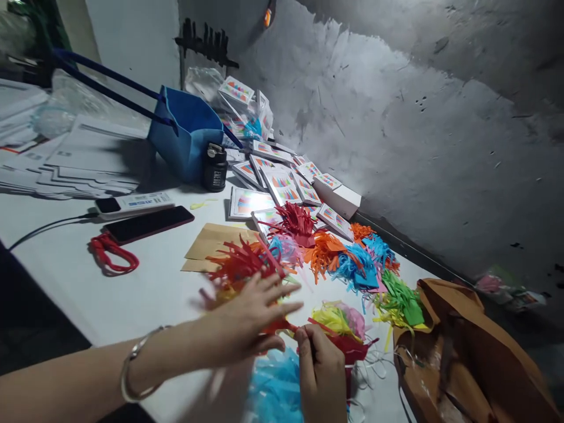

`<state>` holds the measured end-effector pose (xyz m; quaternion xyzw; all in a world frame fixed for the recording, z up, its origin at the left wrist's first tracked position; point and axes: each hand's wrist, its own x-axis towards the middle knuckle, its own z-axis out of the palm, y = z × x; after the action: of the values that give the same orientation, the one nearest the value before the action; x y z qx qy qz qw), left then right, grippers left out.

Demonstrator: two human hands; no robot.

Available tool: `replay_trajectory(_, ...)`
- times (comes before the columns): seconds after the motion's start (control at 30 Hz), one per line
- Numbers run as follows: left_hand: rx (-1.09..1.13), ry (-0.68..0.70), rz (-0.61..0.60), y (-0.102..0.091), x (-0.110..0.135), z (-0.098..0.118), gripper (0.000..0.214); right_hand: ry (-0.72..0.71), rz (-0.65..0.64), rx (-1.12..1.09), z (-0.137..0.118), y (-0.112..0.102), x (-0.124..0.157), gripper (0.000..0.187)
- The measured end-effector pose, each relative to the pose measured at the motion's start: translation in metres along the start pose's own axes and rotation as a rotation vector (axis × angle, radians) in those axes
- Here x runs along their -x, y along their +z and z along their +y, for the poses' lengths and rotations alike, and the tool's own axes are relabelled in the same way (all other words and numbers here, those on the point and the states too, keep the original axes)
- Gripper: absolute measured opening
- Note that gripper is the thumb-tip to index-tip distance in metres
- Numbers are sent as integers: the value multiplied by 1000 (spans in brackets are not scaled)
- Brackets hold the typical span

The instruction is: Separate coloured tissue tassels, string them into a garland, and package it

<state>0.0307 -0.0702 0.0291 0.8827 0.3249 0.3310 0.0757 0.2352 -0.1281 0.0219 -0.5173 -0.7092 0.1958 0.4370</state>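
My left hand point(259, 311) reaches in from the left with its fingers spread, over a red and orange fringed paper tassel point(240, 264). My right hand point(321, 358) pinches a twisted red end of tassel paper between thumb and forefinger. Part of that red paper is hidden behind my left hand. Below, between the hands, lies a light blue fringe point(275, 388). Just past my right hand sit a yellow fringe point(332, 320), a pink one and dark red paper point(352, 348). White string point(374, 370) lies loose beside it.
Orange, blue and green tassels point(399, 299) are heaped toward the wall, near a brown bag point(480, 346). Behind them are several printed boxes point(282, 185). A blue tote point(187, 138), a black bottle point(215, 168), a phone point(150, 224) and paper stacks point(97, 153) stand left.
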Motion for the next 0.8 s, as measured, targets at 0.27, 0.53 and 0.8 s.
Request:
replay_trajectory(0.27,872,-540,-43,15,2,14,34,296,161,-201,11,-7,23,37)
replay_trajectory(0.53,593,-534,267,-3,18,30,20,43,147,-247,3,2,35,26)
replay_trajectory(0.8,1448,-784,47,12,15,69,33,47,283,-142,-18,4,49,16)
